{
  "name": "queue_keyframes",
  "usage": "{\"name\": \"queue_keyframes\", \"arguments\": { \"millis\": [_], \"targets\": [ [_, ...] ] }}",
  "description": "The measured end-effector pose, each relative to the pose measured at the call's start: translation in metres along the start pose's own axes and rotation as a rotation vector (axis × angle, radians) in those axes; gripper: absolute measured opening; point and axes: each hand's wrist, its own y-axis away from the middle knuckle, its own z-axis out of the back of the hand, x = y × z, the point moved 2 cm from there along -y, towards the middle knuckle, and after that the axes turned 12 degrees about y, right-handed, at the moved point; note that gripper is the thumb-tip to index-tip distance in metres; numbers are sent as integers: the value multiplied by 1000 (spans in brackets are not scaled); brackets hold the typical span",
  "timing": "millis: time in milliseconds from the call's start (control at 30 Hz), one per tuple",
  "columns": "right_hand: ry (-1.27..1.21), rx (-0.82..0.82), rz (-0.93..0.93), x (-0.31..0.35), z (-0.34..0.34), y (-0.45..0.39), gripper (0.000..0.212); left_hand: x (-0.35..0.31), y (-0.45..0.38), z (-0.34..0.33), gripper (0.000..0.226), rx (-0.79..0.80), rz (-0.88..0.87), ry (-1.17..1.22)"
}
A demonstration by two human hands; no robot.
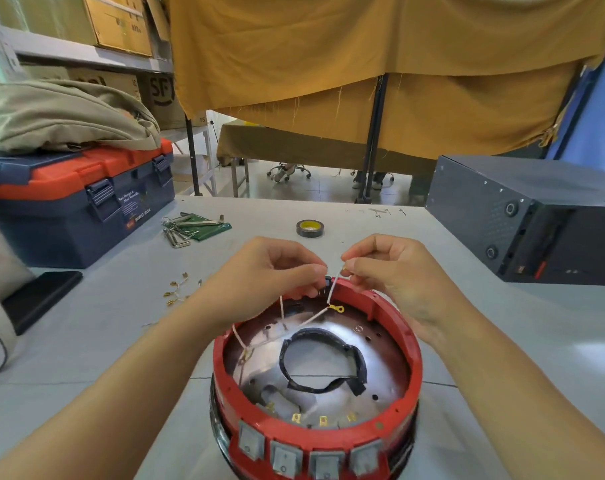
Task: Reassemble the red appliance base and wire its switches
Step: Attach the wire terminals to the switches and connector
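The round red appliance base [410, 348] stands on the table in front of me, open side up. Inside lie a shiny metal plate and a black ring [323, 362]. Several grey rocker switches [287, 457] line its near wall, their brass terminals [296, 418] showing inside. White wires [315, 318] with brass ring terminals [336, 309] run from the plate up to the far rim. My left hand [270, 275] pinches a small black part at that rim. My right hand [394, 275] pinches the end of a white wire just beside it.
A roll of black tape [310, 228] and a set of hex keys [187, 227] lie farther back. Loose brass terminals [178, 291] sit at the left. A blue and orange toolbox [76, 199] stands far left, a dark metal case [533, 216] far right.
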Motion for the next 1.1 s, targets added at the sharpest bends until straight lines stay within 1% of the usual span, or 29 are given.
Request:
{"name": "queue_keyframes", "arguments": {
  "millis": [100, 200, 300, 367, 433, 567, 667, 733, 800, 900, 933, 967, 1100],
  "targets": [
    [49, -9, 12, -2, 5, 6, 12, 2, -3, -16, 7, -5, 53, 42],
    [144, -20, 27, -4, 12, 10, 11, 5, -5, -28, 11, 26, 111, 112],
    [233, -48, 37, -7, 22, 11, 16, 5, -7, -36, 14, 57, 156, 164],
    [243, -38, 33, -10, 25, 11, 19, 4, -7, -40, 17, 73, 187, 182],
    [229, -28, 22, -14, 25, 13, 17, 4, -7, -44, 18, 72, 208, 191],
    [142, 3, 9, -20, 17, 14, 9, 6, -6, -46, 19, 39, 210, 198],
    [131, 16, 14, -25, 11, 10, 8, 8, -6, -41, 15, -13, 210, 177],
    [142, 68, 20, -27, 9, 8, 6, 11, -5, -39, 14, -49, 216, 143],
    [182, 111, 37, -28, 10, 3, 8, 14, -5, -37, 11, -86, 218, 125],
    [317, 35, 81, -31, 18, -12, 9, 19, -5, -33, 7, -151, 231, 138],
    [383, 33, 94, -31, 19, -19, 11, 21, -4, -33, 5, -167, 234, 145],
    [454, 70, 105, -32, 17, -25, 14, 22, -4, -32, 4, -181, 235, 152],
    [780, 377, 175, -41, -2, -44, 38, 22, -4, -28, 7, -243, 213, 159]
  ]
}}
